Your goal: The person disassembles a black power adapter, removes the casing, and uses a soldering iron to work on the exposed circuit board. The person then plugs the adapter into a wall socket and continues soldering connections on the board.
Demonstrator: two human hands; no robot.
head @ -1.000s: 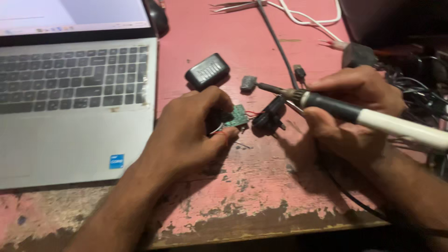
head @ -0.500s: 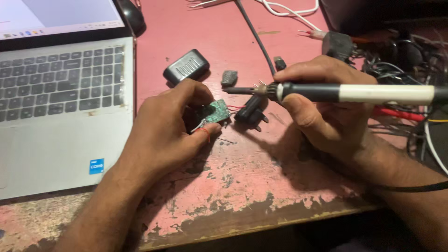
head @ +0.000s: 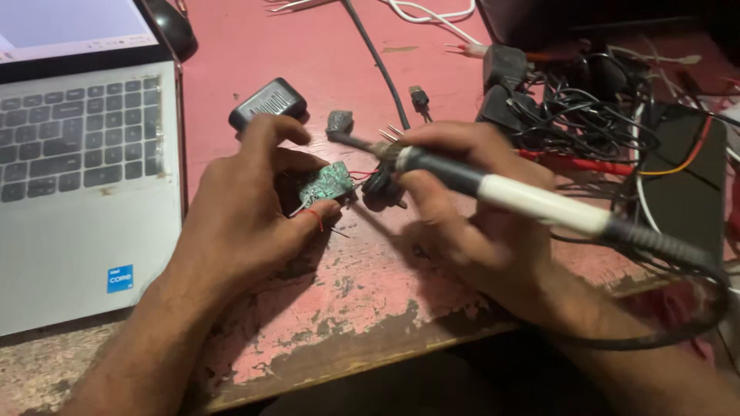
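Observation:
My left hand [head: 250,208] pinches a small green circuit board [head: 324,185] with thin red wires, holding it tilted just above the worn pink table [head: 362,308]. My right hand [head: 462,208] grips a soldering iron [head: 532,202] with a black grip and white handle. Its metal tip [head: 345,140] points left, a little above the board and apart from it. A small black round part [head: 381,189] lies just right of the board, under the iron.
An open silver laptop [head: 85,208] fills the left side. A black adapter [head: 266,102] and a small grey plug [head: 339,121] lie behind the board. A black cable [head: 378,58] runs to the back. Tangled wires and black boxes [head: 601,100] crowd the right.
The view has shifted, so everything sits further left and lower. The soldering iron has swung from level to slanting down to the right, with its tip still beside the board.

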